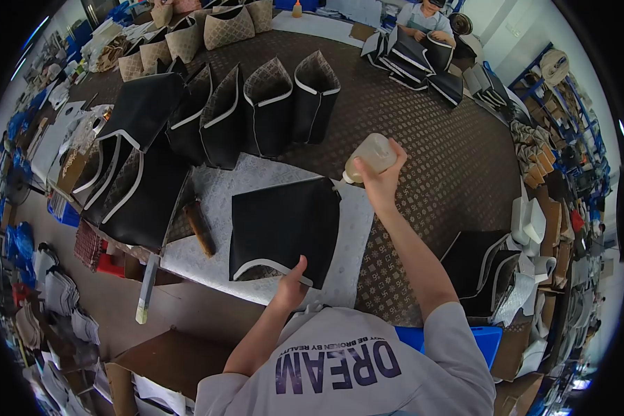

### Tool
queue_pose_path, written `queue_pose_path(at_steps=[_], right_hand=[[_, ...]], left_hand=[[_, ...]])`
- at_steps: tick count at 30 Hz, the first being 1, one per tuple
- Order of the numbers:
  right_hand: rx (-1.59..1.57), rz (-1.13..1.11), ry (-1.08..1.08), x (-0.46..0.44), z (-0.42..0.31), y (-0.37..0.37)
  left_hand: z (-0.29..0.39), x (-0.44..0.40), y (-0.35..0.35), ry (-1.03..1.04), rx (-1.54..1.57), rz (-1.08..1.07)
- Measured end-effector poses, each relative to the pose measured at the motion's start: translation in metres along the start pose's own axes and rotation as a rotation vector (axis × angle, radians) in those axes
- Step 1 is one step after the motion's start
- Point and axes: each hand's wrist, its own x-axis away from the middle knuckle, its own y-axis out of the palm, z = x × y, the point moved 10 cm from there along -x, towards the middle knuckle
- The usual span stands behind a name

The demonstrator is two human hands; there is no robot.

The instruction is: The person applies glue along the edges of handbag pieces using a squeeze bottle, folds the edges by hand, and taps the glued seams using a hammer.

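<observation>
A black bag body [284, 225] with a white-trimmed opening lies flat on a pale sheet [218, 191] in front of me. My left hand [292, 286] grips its near edge at the opening, thumb on top and the other fingers hidden beneath. In my right hand [383, 175] is a translucent squeeze bottle [374, 154] of pale liquid, tilted with its nozzle down toward the far right corner of the bag body. Whether the tip touches the bag I cannot tell. Left of the bag body, a hammer-like tool with a brown handle [200, 227] rests on the sheet.
Several black bag bodies [269, 111] stand upright at the back of the brown patterned table [423, 149]. More are stacked at left [142, 197] and right [473, 256]. Patterned bags [229, 28] stand farther off. Across the table, a person [426, 24] handles black pieces.
</observation>
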Motion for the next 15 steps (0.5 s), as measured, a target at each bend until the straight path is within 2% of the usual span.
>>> queue_pose_path(at_steps=[4,10,13,15], right_hand=[[0.077,-0.074,0.010,-0.008,0.015,0.004],[-0.042,0.033,0.248,-0.002,0.043,-0.017],[-0.127,0.076,0.353,0.011,0.040,-0.025],[-0.147,0.091,0.317,0.016,0.040,-0.031]], left_hand=[[-0.008,-0.004,-0.004,-0.031,-0.020,-0.015],[-0.003,-0.007,-0.001,0.009,-0.115,-0.038],[0.007,0.003,0.021,0.003,-0.035,-0.024],[0.011,0.008,0.029,-0.002,0.024,-0.019]])
